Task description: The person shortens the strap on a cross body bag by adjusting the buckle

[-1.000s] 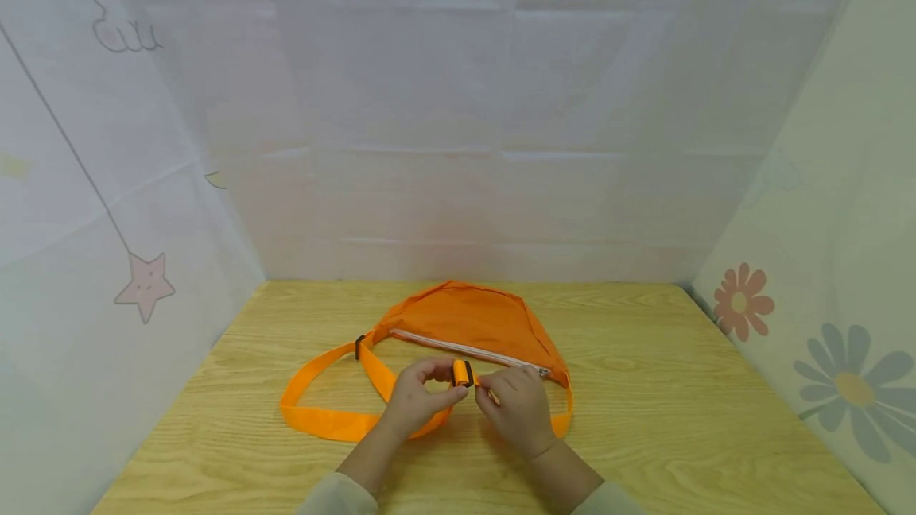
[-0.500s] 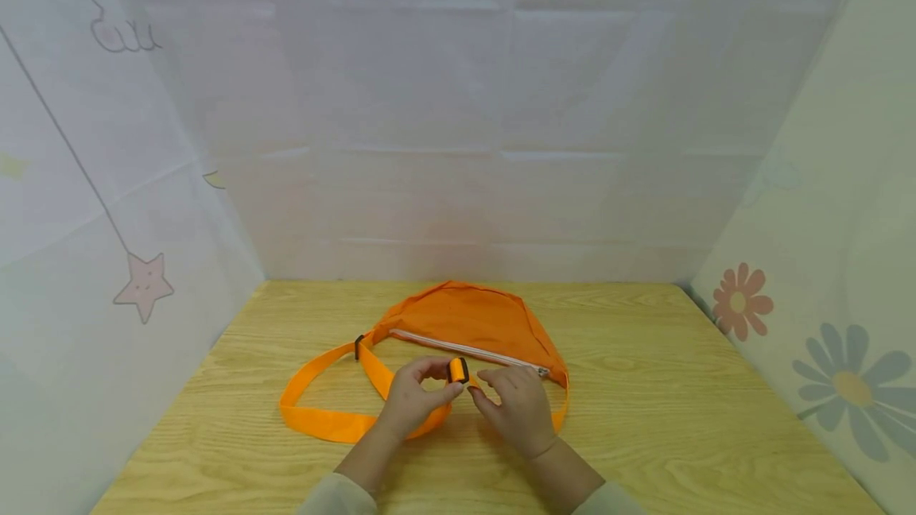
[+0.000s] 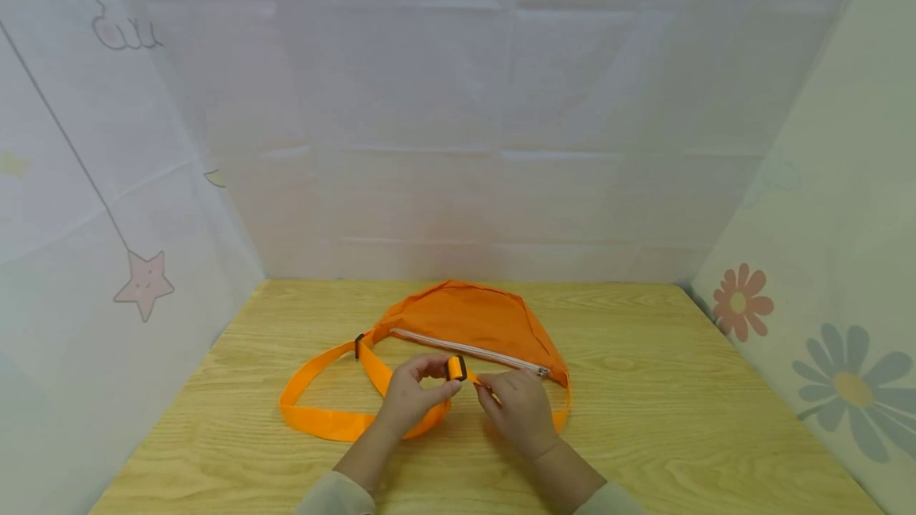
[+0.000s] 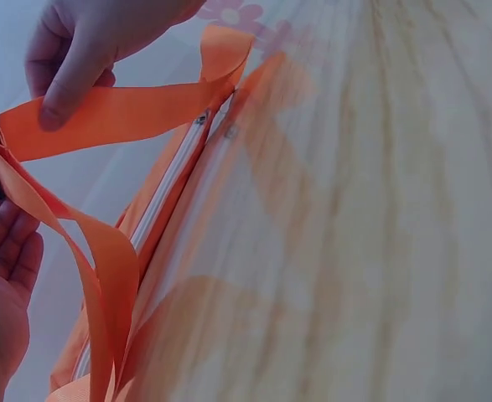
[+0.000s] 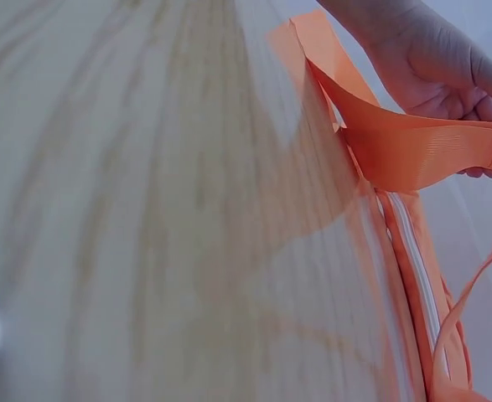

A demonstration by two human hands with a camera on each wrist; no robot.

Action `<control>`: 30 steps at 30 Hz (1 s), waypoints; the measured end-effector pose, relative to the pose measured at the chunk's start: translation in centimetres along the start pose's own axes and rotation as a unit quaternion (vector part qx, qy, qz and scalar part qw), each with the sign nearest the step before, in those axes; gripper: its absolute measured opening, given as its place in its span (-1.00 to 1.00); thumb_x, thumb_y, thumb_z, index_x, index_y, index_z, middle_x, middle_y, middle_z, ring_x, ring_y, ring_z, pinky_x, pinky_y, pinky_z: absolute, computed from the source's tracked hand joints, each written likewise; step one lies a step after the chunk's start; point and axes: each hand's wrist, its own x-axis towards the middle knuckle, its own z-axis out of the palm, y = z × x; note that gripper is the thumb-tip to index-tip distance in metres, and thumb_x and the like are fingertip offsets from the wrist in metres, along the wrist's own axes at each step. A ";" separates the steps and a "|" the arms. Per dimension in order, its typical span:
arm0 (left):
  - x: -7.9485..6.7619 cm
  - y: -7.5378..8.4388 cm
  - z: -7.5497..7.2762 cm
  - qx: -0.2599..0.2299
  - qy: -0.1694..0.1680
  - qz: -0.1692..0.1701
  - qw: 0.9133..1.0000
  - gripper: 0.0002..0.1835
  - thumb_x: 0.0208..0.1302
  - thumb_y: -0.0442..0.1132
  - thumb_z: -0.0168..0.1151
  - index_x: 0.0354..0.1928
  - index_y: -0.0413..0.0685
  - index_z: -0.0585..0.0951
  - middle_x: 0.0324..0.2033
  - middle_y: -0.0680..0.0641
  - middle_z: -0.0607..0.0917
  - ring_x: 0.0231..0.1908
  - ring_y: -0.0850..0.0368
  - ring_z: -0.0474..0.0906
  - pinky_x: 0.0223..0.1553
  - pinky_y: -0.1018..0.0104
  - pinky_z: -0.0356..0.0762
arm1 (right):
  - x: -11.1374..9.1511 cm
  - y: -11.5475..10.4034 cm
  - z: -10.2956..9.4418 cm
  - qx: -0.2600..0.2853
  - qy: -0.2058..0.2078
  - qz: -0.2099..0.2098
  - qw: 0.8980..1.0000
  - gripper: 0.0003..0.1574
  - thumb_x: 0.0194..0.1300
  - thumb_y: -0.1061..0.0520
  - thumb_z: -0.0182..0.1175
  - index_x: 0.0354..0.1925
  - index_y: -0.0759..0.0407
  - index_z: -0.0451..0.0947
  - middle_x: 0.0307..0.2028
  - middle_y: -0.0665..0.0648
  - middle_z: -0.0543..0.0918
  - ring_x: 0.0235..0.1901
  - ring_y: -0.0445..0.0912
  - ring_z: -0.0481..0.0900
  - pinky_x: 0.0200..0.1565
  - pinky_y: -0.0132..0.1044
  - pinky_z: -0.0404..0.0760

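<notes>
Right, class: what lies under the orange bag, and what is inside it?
The orange bag lies flat on the wooden table; nothing else shows under it. Its zip looks closed along the stretch that shows, so whatever is inside cannot be seen.

Pale sleeves [image 3: 336, 495] (bare hands)

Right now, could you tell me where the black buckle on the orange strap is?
In the head view the black buckle sits mid-table, pinched by the left hand, with the right hand just beside it, in front of the orange bag.
</notes>
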 end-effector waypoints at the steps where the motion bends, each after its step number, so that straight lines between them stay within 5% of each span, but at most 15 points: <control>1: 0.0 0.0 0.0 -0.002 -0.002 -0.001 1.000 -0.68 0.09 -0.29 0.47 -0.08 -0.14 0.69 -0.22 -0.11 0.70 -0.15 0.01 0.55 -0.05 0.15 0.42 | 0.1 0.0 0.0 -0.003 0.004 -0.004 1.000 -0.50 0.49 -0.04 -0.03 -0.40 0.12 0.72 -0.56 -0.03 0.72 -0.57 -0.21 0.59 -0.45 -0.33 0.48; 3: 0.0 -0.1 0.1 -0.002 -0.005 -0.003 1.000 -0.67 0.09 -0.29 0.47 -0.07 -0.15 0.68 -0.21 -0.12 0.70 -0.15 0.01 0.55 -0.05 0.14 0.42 | 0.3 -0.1 0.0 -0.004 0.015 -0.014 1.000 -0.39 0.54 -0.07 -0.15 -0.42 0.13 0.72 -0.57 -0.03 0.71 -0.59 -0.21 0.59 -0.46 -0.33 0.47; 12: -0.1 -0.5 0.7 0.012 -0.031 0.001 0.999 -0.61 0.12 -0.22 0.46 0.01 -0.17 0.67 -0.18 -0.13 0.74 -0.15 0.13 0.60 0.04 0.10 0.48 | 0.5 -0.7 0.4 0.013 0.024 -0.008 1.000 -0.42 0.52 -0.06 -0.13 -0.45 0.12 0.70 -0.61 -0.05 0.68 -0.62 -0.22 0.53 -0.46 -0.37 0.41; 22: -0.3 -0.7 0.7 0.007 -0.008 0.010 1.000 -0.64 0.10 -0.24 0.47 -0.03 -0.16 0.69 -0.22 -0.12 0.74 -0.18 0.17 0.60 0.02 0.14 0.49 | 0.4 -0.7 0.6 0.003 0.033 -0.007 0.999 -0.40 0.51 -0.20 -0.14 -0.42 0.15 0.58 -0.59 -0.02 0.67 -0.58 -0.18 0.55 -0.44 -0.31 0.48; 30: -0.3 -1.0 0.6 0.003 -0.007 0.026 1.000 -0.64 0.09 -0.27 0.47 -0.03 -0.14 0.69 -0.21 -0.13 0.74 -0.19 0.23 0.60 0.05 0.13 0.48 | 0.6 -0.7 0.4 0.007 0.026 -0.020 0.999 -0.40 0.55 -0.10 -0.16 -0.51 0.10 0.59 -0.61 -0.04 0.66 -0.61 -0.20 0.55 -0.47 -0.32 0.47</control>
